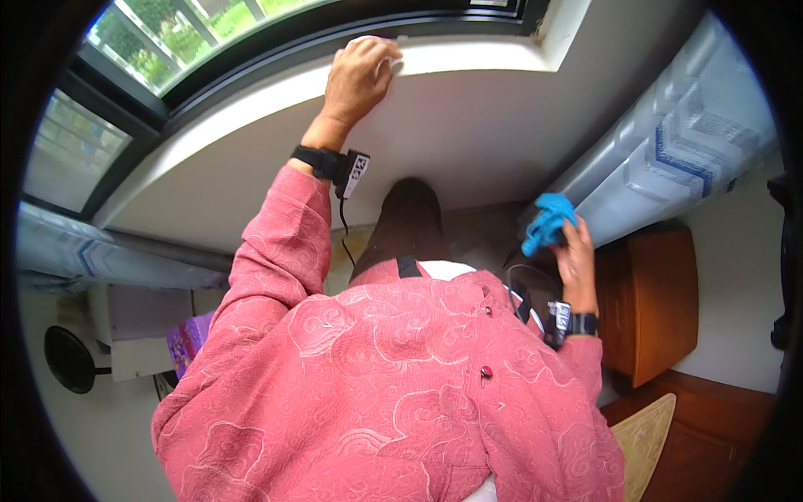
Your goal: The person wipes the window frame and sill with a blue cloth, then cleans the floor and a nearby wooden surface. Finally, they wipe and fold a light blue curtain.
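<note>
At the top of the view, my left hand rests at the white window sill, close under the dark window frame. Its fingers are curled, and the underside is hidden, so whether it holds something cannot be told. My right hand is lower, at the right beside my leg, with its fingers closed on a crumpled blue cloth. A black strap with a small device is around each wrist.
A pale blue patterned curtain hangs at the right, above a brown wooden cabinet. Another curtain is at the left, near a purple box and a round black object. The wall below the sill stands before my knees.
</note>
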The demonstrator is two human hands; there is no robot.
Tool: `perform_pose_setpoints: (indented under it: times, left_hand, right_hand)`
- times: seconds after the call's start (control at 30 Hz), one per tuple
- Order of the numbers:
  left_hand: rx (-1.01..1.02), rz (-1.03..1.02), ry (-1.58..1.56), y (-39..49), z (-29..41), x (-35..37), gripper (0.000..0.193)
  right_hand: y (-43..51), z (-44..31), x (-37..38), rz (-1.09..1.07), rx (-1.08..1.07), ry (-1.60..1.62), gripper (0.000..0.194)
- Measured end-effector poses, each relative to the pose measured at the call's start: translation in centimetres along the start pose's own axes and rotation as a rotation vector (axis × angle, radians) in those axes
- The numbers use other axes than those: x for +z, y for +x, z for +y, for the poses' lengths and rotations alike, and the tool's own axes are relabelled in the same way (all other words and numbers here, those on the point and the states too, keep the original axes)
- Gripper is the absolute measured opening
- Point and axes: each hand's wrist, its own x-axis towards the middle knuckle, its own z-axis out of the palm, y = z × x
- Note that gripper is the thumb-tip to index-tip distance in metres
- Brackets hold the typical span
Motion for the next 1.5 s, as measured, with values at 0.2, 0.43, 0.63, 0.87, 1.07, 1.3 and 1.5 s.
perform_pose_setpoints:
  times: [0.2, 0.43, 0.63, 0.87, 1.07, 1.3, 1.5]
  left_hand:
    - [0.084, -0.082, -0.481, -8.3, 4.3, 1.0, 0.026]
    - [-0.154, -1.578, -0.904, -20.7, 11.6, 10.2, 0.036]
    - [-0.147, -1.888, -0.858, -21.3, 12.3, 15.1, 0.048]
    - [-0.014, -2.312, -0.792, -29.2, 13.7, 24.5, 0.048]
    - [-0.487, -2.648, -1.444, -35.8, 11.3, 26.3, 0.022]
    - [-0.348, -2.566, -1.709, -41.1, 19.0, 26.3, 0.032]
    - [-0.334, -2.360, -1.506, -32.9, 26.5, 23.5, 0.053]
  right_hand:
    - [-8.1, 0.3, -10.8, 0.310, -0.074, -0.323, 0.026]
    - [-14.2, 8.3, -23.3, 0.326, 0.115, -1.289, 0.025]
    - [-20.4, 18.3, -22.8, 0.094, 0.850, -0.921, 0.038]
    - [-10.2, 14.7, -25.3, 0.061, 0.810, -0.830, 0.037]
    - [1.4, 8.8, -26.2, -0.008, 0.765, -0.875, 0.037]
    - [2.2, 4.9, -25.7, 0.035, 0.764, -0.880, 0.036]
    - [-6.7, 4.8, -27.5, -0.016, 0.810, -0.966, 0.036]
